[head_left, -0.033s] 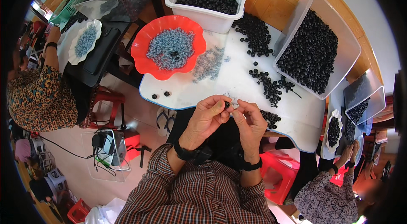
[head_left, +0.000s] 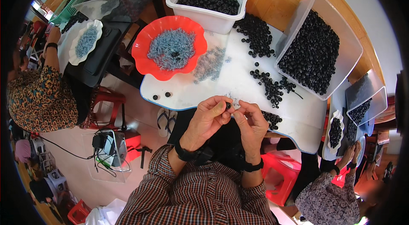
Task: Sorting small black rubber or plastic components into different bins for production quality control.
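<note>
Between the thumb and fingers of my left hand is a small round black part with a hole in it. Close beside it, my right hand is closed in a pinch, and what its fingertips hold is too small to make out. Both hands meet just over the near edge of the white table. Ahead and to the left stands a scalloped red bowl of small clear bluish pieces. Loose black parts lie in clusters to the right of my hands.
A white tub and a tilted clear bin hold many black parts. More bluish pieces are scattered beside the bowl. Co-workers sit at tables left and right. A red stool stands below the table.
</note>
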Tool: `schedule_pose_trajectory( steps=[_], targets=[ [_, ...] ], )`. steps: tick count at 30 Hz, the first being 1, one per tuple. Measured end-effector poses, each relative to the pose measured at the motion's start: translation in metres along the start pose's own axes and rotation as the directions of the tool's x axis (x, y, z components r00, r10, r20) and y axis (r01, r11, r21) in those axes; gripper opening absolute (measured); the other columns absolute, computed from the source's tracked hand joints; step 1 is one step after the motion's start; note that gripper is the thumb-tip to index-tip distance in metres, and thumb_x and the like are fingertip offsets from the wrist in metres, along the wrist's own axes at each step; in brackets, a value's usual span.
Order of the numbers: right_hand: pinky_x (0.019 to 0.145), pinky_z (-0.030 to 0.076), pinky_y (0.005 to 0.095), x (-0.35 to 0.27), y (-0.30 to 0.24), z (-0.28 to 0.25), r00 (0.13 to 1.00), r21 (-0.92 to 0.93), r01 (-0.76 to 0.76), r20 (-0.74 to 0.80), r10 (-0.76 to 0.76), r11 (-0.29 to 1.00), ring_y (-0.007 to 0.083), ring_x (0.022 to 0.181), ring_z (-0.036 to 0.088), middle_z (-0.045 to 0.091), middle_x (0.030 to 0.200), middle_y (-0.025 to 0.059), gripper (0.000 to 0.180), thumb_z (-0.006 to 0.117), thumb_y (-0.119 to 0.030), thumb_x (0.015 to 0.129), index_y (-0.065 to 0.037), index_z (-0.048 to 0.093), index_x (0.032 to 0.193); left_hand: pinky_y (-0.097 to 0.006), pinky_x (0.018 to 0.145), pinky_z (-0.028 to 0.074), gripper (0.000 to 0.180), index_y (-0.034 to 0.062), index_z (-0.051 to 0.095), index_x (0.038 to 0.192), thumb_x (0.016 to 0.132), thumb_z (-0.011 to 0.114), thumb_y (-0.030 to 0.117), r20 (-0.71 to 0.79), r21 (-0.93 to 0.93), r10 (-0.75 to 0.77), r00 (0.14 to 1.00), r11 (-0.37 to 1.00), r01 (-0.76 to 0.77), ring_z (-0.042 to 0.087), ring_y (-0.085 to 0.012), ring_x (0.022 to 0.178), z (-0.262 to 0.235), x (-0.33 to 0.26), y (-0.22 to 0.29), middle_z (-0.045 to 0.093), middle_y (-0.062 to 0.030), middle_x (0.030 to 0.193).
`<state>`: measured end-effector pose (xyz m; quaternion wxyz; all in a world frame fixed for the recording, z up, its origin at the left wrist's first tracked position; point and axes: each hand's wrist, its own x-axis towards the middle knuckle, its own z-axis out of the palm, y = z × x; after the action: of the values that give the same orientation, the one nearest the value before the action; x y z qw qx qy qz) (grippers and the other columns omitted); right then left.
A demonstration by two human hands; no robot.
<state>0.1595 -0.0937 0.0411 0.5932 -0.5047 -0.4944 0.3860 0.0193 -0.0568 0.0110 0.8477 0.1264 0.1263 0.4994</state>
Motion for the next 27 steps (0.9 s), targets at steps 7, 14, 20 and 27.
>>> schedule_pose_trajectory(
  steps=[7,14,20,27],
  targets=[
    [0.076,0.045,0.022,0.002,0.0,0.0,0.999,0.014,-0.006,-0.032,0.007,1.0,0.0097,0.082,0.057,0.06,0.09,0.0033,0.026,0.069,0.002,0.085,0.002,0.066,0.111,-0.023,0.059,0.044,0.019,0.0012,0.065,0.107,0.095,0.061,0.016,-0.032,0.11,0.006,0.999,0.994,-0.002,0.053,-0.0119,0.067,0.005,0.003,0.004,0.064,-0.0091,0.087],
    [0.076,0.045,0.0218,0.005,0.006,0.001,0.999,0.017,0.037,-0.028,-0.037,0.999,0.0103,0.083,0.058,0.062,0.092,0.0051,0.022,0.067,-0.002,0.089,0.0,0.067,0.11,-0.021,0.06,0.044,0.021,0.001,0.065,0.107,0.095,0.062,0.018,-0.026,0.119,-0.013,1.0,0.993,0.016,0.055,-0.0097,0.068,0.007,0.005,0.002,0.065,-0.0081,0.087],
    [0.08,0.047,0.0238,0.008,-0.013,0.003,0.993,0.0,0.113,-0.015,-0.113,0.994,0.0127,0.09,0.059,0.06,0.101,0.0078,0.019,0.064,-0.003,0.091,0.002,0.066,0.109,-0.022,0.068,0.049,0.022,0.001,0.066,0.107,0.095,0.062,0.019,0.04,0.04,-0.045,0.998,0.998,0.044,0.058,-0.0104,0.075,0.015,0.003,0.003,0.066,-0.0075,0.091],
    [0.082,0.047,0.0247,0.001,-0.02,-0.001,0.989,0.037,0.146,-0.002,-0.146,0.989,0.0139,0.093,0.059,0.059,0.106,0.0089,0.019,0.064,-0.002,0.09,0.002,0.066,0.109,-0.024,0.07,0.049,0.021,0.0011,0.067,0.105,0.095,0.062,0.019,0.027,0.081,0.02,0.999,0.996,-0.022,0.057,-0.0098,0.076,0.023,-0.002,-0.006,0.065,-0.0058,0.091]
  ],
)
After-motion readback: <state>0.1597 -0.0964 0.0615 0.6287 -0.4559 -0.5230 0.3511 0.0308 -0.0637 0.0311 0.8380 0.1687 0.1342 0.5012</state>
